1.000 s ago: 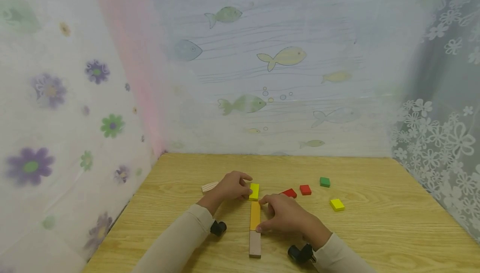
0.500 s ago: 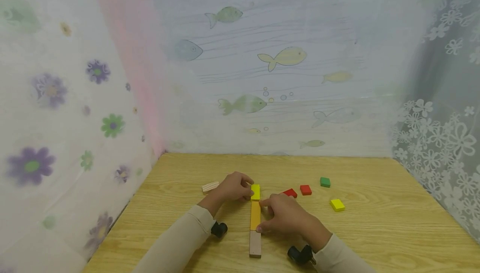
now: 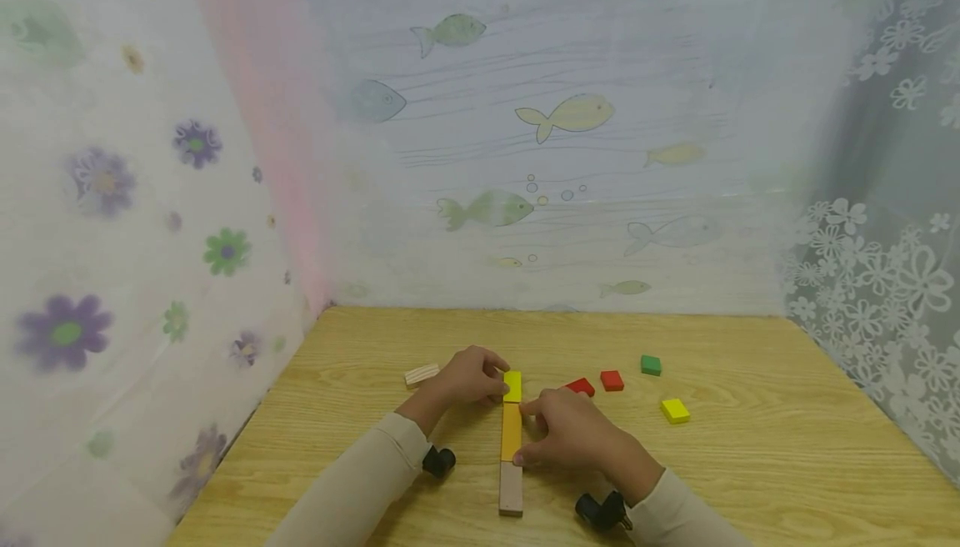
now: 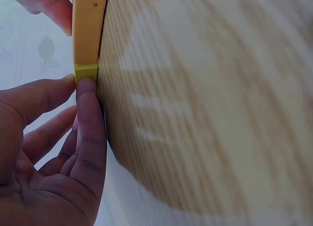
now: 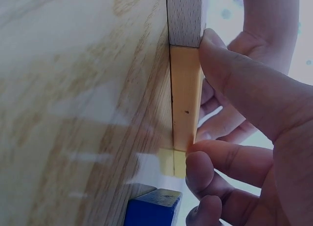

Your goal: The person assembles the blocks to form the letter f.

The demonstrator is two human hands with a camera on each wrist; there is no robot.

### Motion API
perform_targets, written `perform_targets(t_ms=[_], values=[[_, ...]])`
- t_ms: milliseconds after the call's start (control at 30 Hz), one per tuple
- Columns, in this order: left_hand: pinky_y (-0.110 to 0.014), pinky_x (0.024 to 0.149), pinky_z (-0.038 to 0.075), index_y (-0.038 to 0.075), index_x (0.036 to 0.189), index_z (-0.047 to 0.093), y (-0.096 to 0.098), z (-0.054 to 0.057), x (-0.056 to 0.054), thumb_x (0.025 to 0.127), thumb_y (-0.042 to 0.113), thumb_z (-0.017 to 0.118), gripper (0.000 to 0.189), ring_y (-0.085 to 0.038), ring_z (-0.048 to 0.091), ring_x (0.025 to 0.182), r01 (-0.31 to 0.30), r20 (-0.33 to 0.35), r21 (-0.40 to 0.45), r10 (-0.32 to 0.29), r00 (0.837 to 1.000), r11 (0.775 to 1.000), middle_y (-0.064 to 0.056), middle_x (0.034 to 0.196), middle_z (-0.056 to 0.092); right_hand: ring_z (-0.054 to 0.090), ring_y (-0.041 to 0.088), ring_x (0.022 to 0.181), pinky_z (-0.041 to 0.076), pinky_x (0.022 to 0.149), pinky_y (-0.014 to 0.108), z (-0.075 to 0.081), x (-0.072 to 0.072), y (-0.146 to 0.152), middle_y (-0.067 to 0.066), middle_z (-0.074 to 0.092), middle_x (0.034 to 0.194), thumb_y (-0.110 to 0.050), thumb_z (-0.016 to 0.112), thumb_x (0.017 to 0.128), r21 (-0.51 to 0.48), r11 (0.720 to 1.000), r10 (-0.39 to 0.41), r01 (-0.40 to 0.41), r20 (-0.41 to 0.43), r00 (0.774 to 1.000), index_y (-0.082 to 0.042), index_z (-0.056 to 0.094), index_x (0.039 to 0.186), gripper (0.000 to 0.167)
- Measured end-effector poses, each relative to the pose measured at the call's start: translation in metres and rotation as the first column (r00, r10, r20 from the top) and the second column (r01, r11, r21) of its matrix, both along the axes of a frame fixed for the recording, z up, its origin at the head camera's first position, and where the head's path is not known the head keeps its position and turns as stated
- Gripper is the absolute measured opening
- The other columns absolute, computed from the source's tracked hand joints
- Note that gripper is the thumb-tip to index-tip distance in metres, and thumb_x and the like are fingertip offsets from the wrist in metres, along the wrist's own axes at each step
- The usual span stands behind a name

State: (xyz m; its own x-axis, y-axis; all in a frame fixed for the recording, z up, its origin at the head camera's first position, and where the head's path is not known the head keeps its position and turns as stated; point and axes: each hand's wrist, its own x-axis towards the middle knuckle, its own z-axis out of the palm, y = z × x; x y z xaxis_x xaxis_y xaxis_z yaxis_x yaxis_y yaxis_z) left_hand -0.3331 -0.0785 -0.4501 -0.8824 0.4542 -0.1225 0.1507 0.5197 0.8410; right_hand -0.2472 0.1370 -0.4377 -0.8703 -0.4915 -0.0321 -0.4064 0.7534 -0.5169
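Three wooden blocks lie end to end on the table: a grey-brown block (image 3: 511, 489) nearest, an orange block (image 3: 512, 432) in the middle and a bright yellow block (image 3: 513, 386) at the far end. My left hand (image 3: 467, 377) pinches the yellow block from its left side; in the left wrist view its fingers cover most of that block (image 4: 87, 69). My right hand (image 3: 576, 430) holds the orange block (image 5: 186, 99) lengthwise, thumb at the joint with the grey-brown block and forefinger by the yellow end.
Right of the row lie a red block (image 3: 581, 387), a red square block (image 3: 612, 380), a green block (image 3: 651, 365) and a yellow square block (image 3: 675, 411). A pale striped block (image 3: 422, 375) sits left. The right wrist view shows a blue block (image 5: 151, 209).
The yellow block has slid slightly right and nearer with my left hand, now more in line with the orange block. My right hand has stayed in place.
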Motion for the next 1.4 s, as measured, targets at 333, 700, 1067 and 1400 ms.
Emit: perform_targets(t_ms=[333, 700, 1067, 1400], values=[[-0.033, 0.069, 0.063, 0.001, 0.126, 0.071, -0.0001, -0.0010, 0.0004, 0.090, 0.009, 0.079, 0.038, -0.018, 0.073, 0.075, -0.013, 0.000, -0.014, 0.013, 1.000, 1.000, -0.007, 0.092, 0.073, 0.039, 0.012, 0.058, 0.027, 0.052, 0.025, -0.0001, 0.0005, -0.0005, -0.004, 0.054, 0.071, -0.052, 0.090, 0.075, 0.000, 1.000, 0.001, -0.001, 0.007, 1.000, -0.008, 0.072, 0.132, 0.073], [-0.030, 0.067, 0.060, 0.005, 0.126, 0.072, -0.0004, -0.0023, 0.0026, 0.091, 0.014, 0.078, 0.036, -0.015, 0.071, 0.073, -0.004, -0.037, -0.060, 0.002, 0.999, 0.998, -0.001, 0.086, 0.073, 0.040, 0.011, 0.059, 0.029, 0.053, 0.025, -0.0002, 0.0006, 0.0001, -0.006, 0.055, 0.072, -0.052, 0.090, 0.075, 0.000, 1.000, 0.006, -0.006, 0.008, 1.000, -0.008, 0.072, 0.132, 0.074], [-0.031, 0.066, 0.060, 0.004, 0.129, 0.072, 0.0011, -0.0022, 0.0051, 0.092, 0.013, 0.077, 0.038, -0.015, 0.070, 0.071, 0.000, -0.056, -0.071, -0.004, 0.998, 0.997, -0.001, 0.081, 0.073, 0.042, 0.011, 0.059, 0.030, 0.053, 0.025, -0.0019, -0.0004, 0.0006, -0.006, 0.055, 0.071, -0.053, 0.090, 0.075, -0.001, 1.000, 0.000, 0.000, 0.012, 1.000, -0.009, 0.071, 0.134, 0.076], [-0.030, 0.064, 0.059, 0.002, 0.132, 0.070, 0.0005, 0.0023, 0.0086, 0.092, 0.012, 0.077, 0.041, -0.014, 0.069, 0.069, -0.010, -0.061, -0.090, 0.005, 0.998, 0.996, -0.001, 0.084, 0.072, 0.040, 0.011, 0.058, 0.028, 0.052, 0.025, -0.0019, -0.0008, 0.0002, -0.005, 0.054, 0.069, -0.052, 0.090, 0.075, -0.019, 1.000, -0.008, 0.009, 0.025, 1.000, -0.009, 0.071, 0.134, 0.076]])
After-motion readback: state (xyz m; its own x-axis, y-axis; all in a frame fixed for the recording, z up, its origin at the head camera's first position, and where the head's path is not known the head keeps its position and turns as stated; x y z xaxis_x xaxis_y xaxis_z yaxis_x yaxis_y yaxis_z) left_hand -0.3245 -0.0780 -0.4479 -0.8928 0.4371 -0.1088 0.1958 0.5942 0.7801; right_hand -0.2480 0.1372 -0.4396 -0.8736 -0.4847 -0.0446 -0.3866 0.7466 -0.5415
